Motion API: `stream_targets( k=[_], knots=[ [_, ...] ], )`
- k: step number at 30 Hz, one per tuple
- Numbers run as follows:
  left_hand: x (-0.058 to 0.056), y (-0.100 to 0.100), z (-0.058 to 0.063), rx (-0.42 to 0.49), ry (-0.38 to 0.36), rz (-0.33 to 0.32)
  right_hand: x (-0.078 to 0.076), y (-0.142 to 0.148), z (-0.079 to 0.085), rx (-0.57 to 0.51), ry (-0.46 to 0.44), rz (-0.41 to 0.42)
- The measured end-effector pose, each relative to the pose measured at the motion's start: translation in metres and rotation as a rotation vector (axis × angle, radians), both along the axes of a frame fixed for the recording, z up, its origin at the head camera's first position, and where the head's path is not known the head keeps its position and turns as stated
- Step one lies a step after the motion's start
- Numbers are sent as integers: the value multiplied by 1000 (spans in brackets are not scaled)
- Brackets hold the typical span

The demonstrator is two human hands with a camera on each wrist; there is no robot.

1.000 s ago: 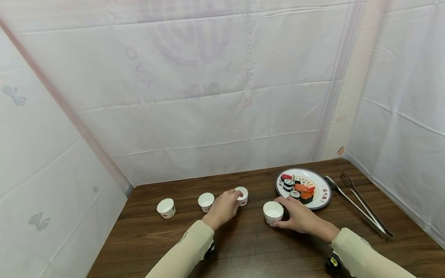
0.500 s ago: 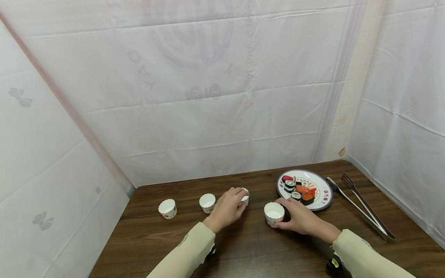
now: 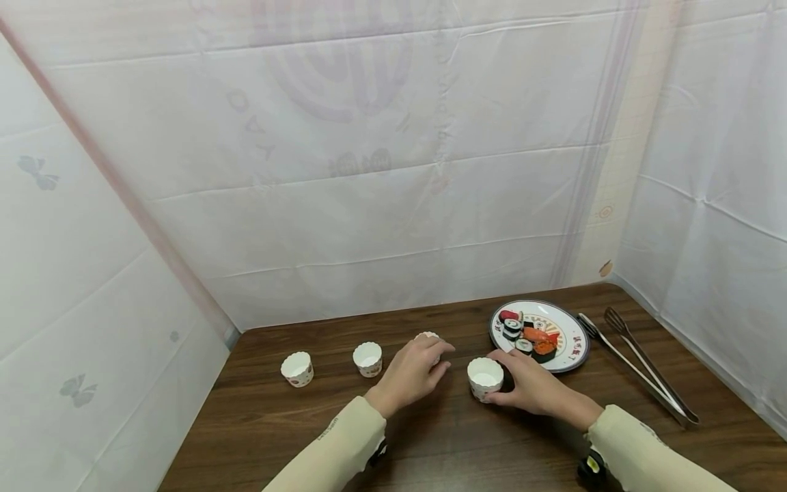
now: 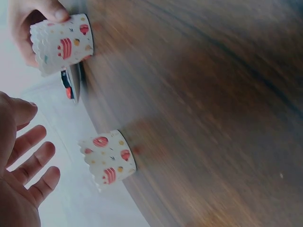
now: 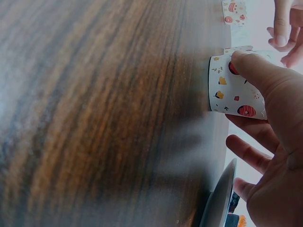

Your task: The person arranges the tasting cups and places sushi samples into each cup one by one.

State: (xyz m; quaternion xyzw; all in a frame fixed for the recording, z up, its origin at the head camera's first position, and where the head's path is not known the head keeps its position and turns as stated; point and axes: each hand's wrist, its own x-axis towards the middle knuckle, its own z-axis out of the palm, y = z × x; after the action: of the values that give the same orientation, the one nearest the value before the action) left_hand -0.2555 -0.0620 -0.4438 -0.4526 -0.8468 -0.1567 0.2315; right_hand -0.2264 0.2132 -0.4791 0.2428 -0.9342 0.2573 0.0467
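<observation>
My right hand (image 3: 535, 386) holds a white paper baking cup (image 3: 484, 380) between thumb and fingers. That cup stands upright on the table, and its red and yellow print shows in the right wrist view. Over to its left, my left hand (image 3: 410, 372) has its fingers loosely spread and holds nothing. A second baking cup (image 4: 110, 160) stands just beyond the left hand, mostly hidden by it in the head view; the left wrist view shows a gap between them. Two more baking cups, one nearer the middle (image 3: 367, 359) and one farther left (image 3: 298, 370), stand in the same row.
Behind the right hand lies a round plate (image 3: 574, 335) bearing several sushi pieces (image 3: 535, 335). Metal tongs (image 3: 645, 369) lie to the right of it on the dark wooden table (image 3: 258, 424). White cloth (image 3: 369, 225) hangs along the back and sides.
My left hand has come off the baking cup beside it and shifted right and slightly nearer, its fingers spreading. The right hand keeps its hold on its cup in the same spot.
</observation>
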Motion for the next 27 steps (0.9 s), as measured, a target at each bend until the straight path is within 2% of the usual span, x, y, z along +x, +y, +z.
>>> stream_targets(
  k=[6, 15, 27],
  knots=[
    [8, 10, 4, -27, -24, -24, 1, 0, 1, -2, -3, -4],
    [15, 20, 2, -23, -17, -105, 0, 0, 0, -18, -6, 6],
    [28, 30, 1, -58, -50, -114, 1, 0, 1, -10, -8, 11]
  ],
)
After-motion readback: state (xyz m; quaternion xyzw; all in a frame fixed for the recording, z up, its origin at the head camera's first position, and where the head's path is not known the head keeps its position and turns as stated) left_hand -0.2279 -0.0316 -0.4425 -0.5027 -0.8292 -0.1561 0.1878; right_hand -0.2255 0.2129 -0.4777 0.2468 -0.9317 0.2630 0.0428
